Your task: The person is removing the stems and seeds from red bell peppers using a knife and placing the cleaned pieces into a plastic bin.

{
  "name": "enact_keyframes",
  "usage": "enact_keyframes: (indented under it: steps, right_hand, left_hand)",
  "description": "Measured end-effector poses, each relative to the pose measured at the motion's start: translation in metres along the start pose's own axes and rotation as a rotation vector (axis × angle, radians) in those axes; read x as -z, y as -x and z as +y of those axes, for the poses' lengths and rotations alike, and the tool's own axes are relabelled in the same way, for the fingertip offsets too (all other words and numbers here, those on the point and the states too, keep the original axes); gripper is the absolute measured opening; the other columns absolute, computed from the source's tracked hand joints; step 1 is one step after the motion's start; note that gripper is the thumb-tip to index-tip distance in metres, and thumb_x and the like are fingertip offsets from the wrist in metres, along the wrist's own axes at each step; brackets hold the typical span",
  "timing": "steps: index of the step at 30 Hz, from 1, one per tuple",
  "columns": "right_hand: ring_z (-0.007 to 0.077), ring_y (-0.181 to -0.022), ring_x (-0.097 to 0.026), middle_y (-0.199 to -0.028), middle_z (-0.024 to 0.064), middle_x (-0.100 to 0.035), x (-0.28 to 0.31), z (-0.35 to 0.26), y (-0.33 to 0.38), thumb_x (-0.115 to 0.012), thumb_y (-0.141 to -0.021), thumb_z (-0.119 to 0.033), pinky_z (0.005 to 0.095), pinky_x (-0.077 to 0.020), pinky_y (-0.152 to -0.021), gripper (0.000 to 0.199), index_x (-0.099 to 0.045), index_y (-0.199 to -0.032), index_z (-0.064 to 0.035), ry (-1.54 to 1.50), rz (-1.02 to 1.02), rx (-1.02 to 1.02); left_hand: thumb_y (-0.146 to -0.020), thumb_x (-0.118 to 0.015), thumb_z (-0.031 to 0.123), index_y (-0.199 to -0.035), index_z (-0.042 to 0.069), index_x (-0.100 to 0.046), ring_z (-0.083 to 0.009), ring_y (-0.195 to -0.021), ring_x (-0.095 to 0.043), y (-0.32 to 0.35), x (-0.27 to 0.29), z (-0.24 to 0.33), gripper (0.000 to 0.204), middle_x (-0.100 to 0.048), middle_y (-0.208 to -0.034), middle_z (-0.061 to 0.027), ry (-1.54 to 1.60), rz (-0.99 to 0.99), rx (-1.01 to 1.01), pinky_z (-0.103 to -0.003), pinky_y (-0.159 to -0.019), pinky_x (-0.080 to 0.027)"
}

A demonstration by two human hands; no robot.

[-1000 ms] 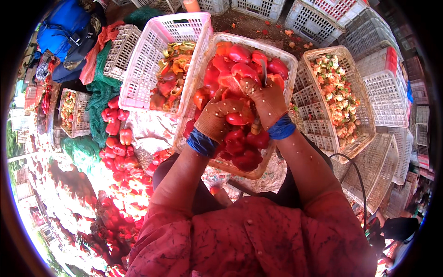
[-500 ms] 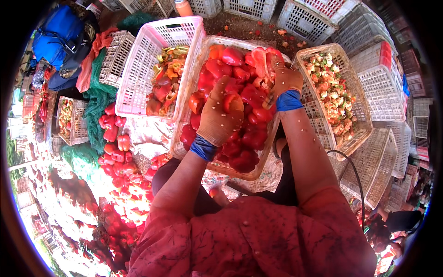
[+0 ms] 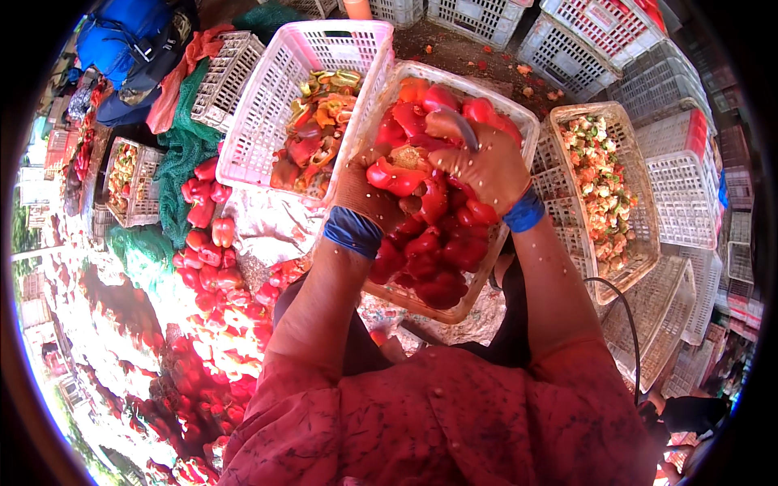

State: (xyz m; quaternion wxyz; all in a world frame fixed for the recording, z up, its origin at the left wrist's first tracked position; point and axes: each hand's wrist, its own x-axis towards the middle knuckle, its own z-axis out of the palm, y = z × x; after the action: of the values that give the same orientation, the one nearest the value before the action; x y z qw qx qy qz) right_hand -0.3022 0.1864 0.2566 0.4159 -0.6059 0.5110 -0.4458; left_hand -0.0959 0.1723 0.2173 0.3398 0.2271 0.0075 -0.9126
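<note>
My left hand (image 3: 369,190), in a brownish glove with a blue band at the wrist, is wrapped round a red bell pepper (image 3: 392,179). The top of this pepper is cut open and its pale inside shows. My right hand (image 3: 486,166), gloved and banded alike, is closed at the pepper's open end. A grey, curved, blade-like tool (image 3: 468,131) shows at its fingers; the rest of it is hidden. Both hands are above a pale crate (image 3: 519,113) heaped with red bell peppers (image 3: 442,287). Small pale seeds cling to gloves and forearms.
On the left, a pink-white crate (image 3: 243,154) holds cut pepper pieces (image 3: 320,121). To the right, a crate (image 3: 648,235) contains pale pepper cores (image 3: 600,194). Whole red peppers (image 3: 215,275) lie in a heap at left beside green netting (image 3: 174,182). A black cable (image 3: 634,332) hangs near my right arm.
The opened pepper piece held up in my right hand is gone from it. My right hand has come down toward the left one, which now grips a cut-open pepper. The view has shifted slightly.
</note>
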Motion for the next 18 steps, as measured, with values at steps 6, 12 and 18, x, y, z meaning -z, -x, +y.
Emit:
enact_keyframes:
  steps: [6,12,18]
  right_hand:
    - [0.0221,-0.11,-0.064,-0.121,0.0131,-0.066,-0.011,-0.024,0.019,-0.083,-0.076,-0.031,0.033,-0.0496,-0.095,0.064,-0.059,-0.13,-0.006,0.26,-0.278,0.142]
    - [0.0272,-0.09,-0.07,-0.096,0.0126,-0.072,-0.026,-0.011,0.027,-0.079,-0.077,-0.025,0.0353,-0.0539,-0.079,0.043,-0.067,-0.115,-0.0077,0.193,-0.053,-0.134]
    - [0.0183,-0.068,-0.068,-0.078,0.0093,-0.071,-0.026,0.001,0.034,-0.073,-0.079,-0.018,0.0336,-0.0542,-0.064,0.034,-0.067,-0.11,-0.0051,-0.014,0.044,-0.288]
  left_hand:
    - [-0.095,-0.054,0.044,-0.113,0.007,-0.06,-0.0301,-0.098,-0.065,-0.001,-0.016,-0.013,0.041,-0.067,-0.108,-0.0121,-0.042,0.122,-0.119,-0.048,-0.087,-0.053]
    - [-0.094,-0.065,0.033,-0.128,0.003,-0.053,-0.0195,-0.09,-0.066,-0.013,-0.026,-0.036,0.047,-0.064,-0.105,-0.0102,-0.469,0.178,-0.552,-0.031,-0.073,-0.058]
    - [-0.088,-0.071,0.036,-0.13,0.002,-0.05,-0.0182,-0.082,-0.067,-0.012,-0.032,-0.045,0.057,-0.064,-0.104,-0.0101,-0.693,0.215,-0.387,-0.031,-0.061,-0.058]
